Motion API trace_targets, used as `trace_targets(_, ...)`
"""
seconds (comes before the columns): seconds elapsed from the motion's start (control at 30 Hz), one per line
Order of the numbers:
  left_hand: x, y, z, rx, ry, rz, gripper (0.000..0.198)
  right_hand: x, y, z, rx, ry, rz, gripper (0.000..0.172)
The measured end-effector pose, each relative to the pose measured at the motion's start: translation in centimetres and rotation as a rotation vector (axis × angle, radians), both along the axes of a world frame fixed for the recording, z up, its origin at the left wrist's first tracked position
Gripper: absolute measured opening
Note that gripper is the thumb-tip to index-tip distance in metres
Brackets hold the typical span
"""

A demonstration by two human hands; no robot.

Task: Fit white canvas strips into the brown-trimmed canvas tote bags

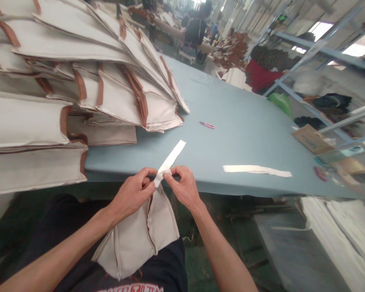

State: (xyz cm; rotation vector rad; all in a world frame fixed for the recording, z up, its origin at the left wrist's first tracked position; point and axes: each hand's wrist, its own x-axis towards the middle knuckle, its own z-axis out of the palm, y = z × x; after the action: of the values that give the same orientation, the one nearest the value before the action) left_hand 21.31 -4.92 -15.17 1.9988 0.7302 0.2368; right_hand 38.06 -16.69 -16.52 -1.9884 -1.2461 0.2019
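A cream canvas bag (140,239) with brown trim lies on my lap, its top end raised toward the table edge. My left hand (134,194) and my right hand (184,187) both pinch the near end of a white strip (172,158) just above the bag's top. The strip's far end rests on the blue table (246,121). Fingers of both hands are closed on the strip.
A tall heap of cream bags with brown trim (63,81) covers the table's left side. A second white strip (257,170) and a pink cutter (207,125) lie on the table. Metal shelving (322,73) stands at right; a person works at the far end.
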Motion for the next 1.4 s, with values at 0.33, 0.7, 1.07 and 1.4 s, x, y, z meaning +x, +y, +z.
trace_targets(0.33, 1.1, 0.2, -0.7, 0.003, 0.017, -0.01, 0.027, -0.1, -0.2, -0.4, 0.033, 0.018, 0.002, 0.025)
trace_targets(0.7, 0.6, 0.3, -0.7, 0.085, 0.03, -0.065, 0.033, -0.4, 0.1, -0.3, 0.088, 0.049, -0.036, 0.033)
trace_targets(1.07, -0.6, -0.1, -0.3, 0.199, 0.074, -0.087, 0.032, -0.5, 0.5, 0.0, 0.106, 0.164, -0.099, 0.037)
trace_targets(1.4, 0.4, -0.6, 0.5, 0.351, 0.142, -0.19, 0.047, -0.8, 1.0, 0.7, 0.126, 0.343, -0.181, 0.041)
